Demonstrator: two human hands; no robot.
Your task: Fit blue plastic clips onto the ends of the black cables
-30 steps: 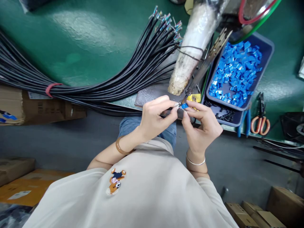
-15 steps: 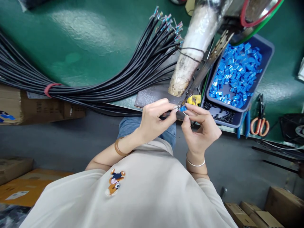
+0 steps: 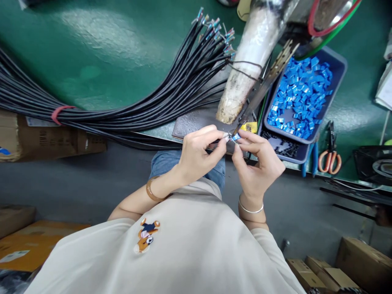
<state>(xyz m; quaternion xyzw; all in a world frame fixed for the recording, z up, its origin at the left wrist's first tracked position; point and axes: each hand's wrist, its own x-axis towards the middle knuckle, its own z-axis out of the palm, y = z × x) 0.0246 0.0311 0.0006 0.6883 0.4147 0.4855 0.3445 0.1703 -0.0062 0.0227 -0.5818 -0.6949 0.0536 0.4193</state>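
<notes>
Between my two hands, at the tip of a soldering iron (image 3: pixel 235 131), is a small blue connector (image 3: pixel 236 137). My left hand (image 3: pixel 202 153) pinches thin wire ends at the connector's left side. The fingers of my right hand (image 3: pixel 259 159) are closed at its right side, with a thin pale wire near the fingertips. Just behind them lies a yellow block (image 3: pixel 249 127). A white wrapped tube (image 3: pixel 241 73), tied with black cord, slants down toward my hands. Fine details of the wire ends are too small to tell.
Black cables (image 3: pixel 128 116) in a red-tied bundle (image 3: pixel 58 114) cross the green table (image 3: pixel 101 53). To the right are a bin (image 3: pixel 337 77) of blue connectors, a lower tray (image 3: pixel 301 156) with black pieces, blue-handled pliers (image 3: pixel 315 158) and orange-handled pliers (image 3: pixel 330 162).
The view has shifted slightly. The blue connector is tilted more and sits closer to the iron's tip, and the right fingertips have moved slightly left.
</notes>
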